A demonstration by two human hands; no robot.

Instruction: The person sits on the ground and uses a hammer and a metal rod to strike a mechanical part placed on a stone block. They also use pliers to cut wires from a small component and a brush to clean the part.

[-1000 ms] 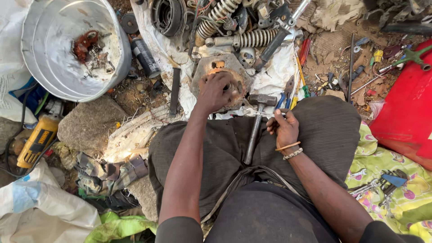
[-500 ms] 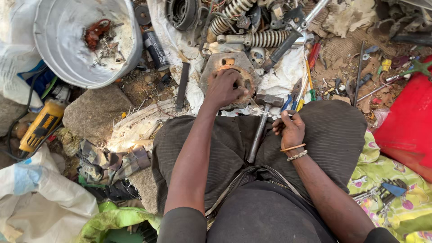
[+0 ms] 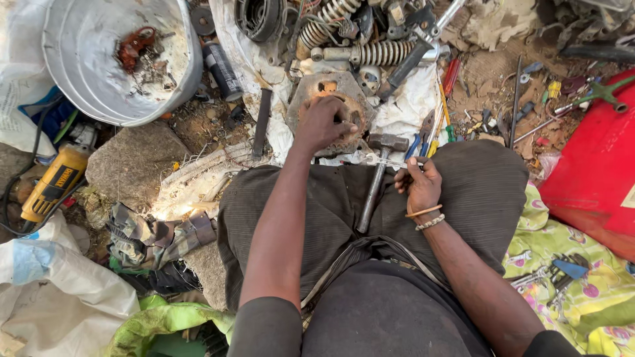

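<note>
The left hand (image 3: pixel 323 122) is pressing down on a rusty round sprocket plate (image 3: pixel 331 109), its fingers curling over the plate's near right edge and gripping it. The plate is lying on a dirty white cloth (image 3: pixel 403 106) just beyond the person's lap. The right hand (image 3: pixel 418 183) is resting on the right thigh, its fingers pinching narrowly around a thin light rod (image 3: pixel 385 160) that is pointing left toward the plate. A hammer (image 3: pixel 376 178) is lying between the two hands, its head far and its handle running near across the lap. Coil springs (image 3: pixel 383 51) are sitting farther off, and a grey metal basin (image 3: pixel 99 73) is standing at far left.
</note>
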